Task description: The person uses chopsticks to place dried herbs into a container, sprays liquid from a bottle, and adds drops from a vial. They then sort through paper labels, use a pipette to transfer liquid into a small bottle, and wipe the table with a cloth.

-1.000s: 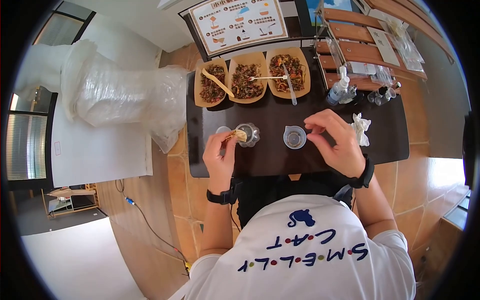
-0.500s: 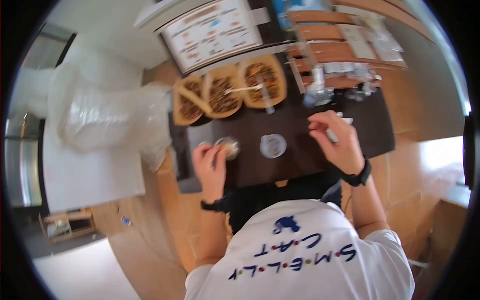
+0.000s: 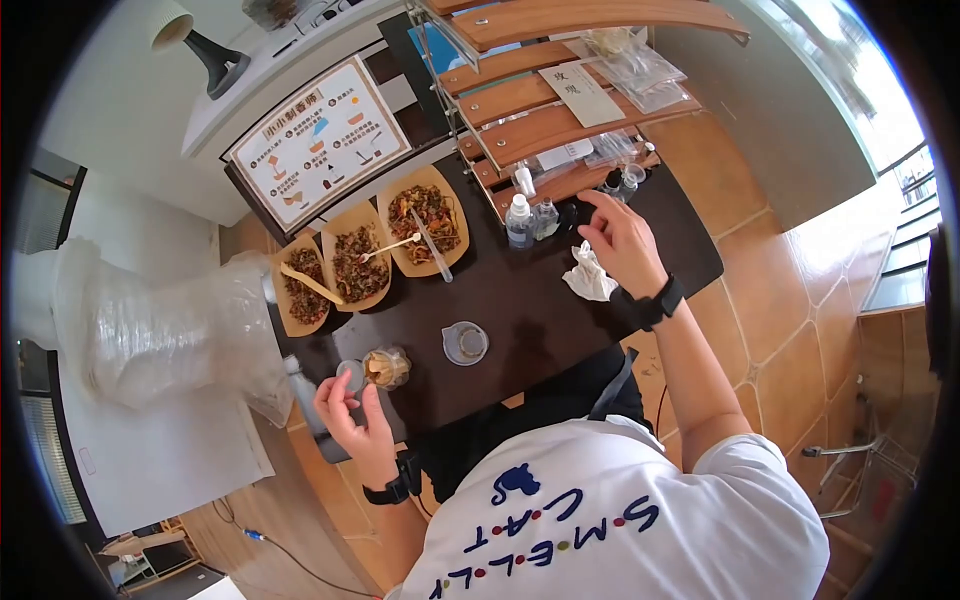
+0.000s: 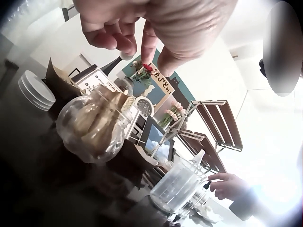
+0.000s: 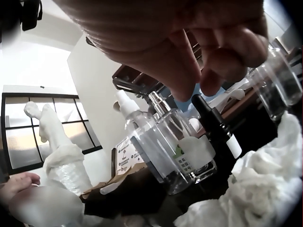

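Empty and with loosely bent fingers, the left hand (image 3: 358,428) hovers beside a round clear jar (image 3: 397,376) with a tan folded piece (image 3: 380,368) inside. A translucent lid (image 3: 351,377) lies by the jar; the left wrist view shows the jar (image 4: 78,137) below the hand (image 4: 156,28). The right hand (image 3: 625,245) reaches over the far side of the table. In the right wrist view its thumb and fingers (image 5: 213,78) hang just above a black-capped dropper bottle (image 5: 215,124), apparently without holding it. A clear measuring cup (image 3: 466,343) stands between the hands.
Three paper trays (image 3: 325,322) of dried mix stand at the back left, with utensils on them. Clear spray bottles (image 3: 519,225), a crumpled white tissue (image 3: 590,275) and a wooden slatted rack (image 3: 560,140) are at the right. Plastic wrap (image 3: 180,330) lies far left.
The tan piece has left the left hand's fingers and sits in the jar. The right hand has moved from beside the cup to the bottles. The head view has turned rightward.
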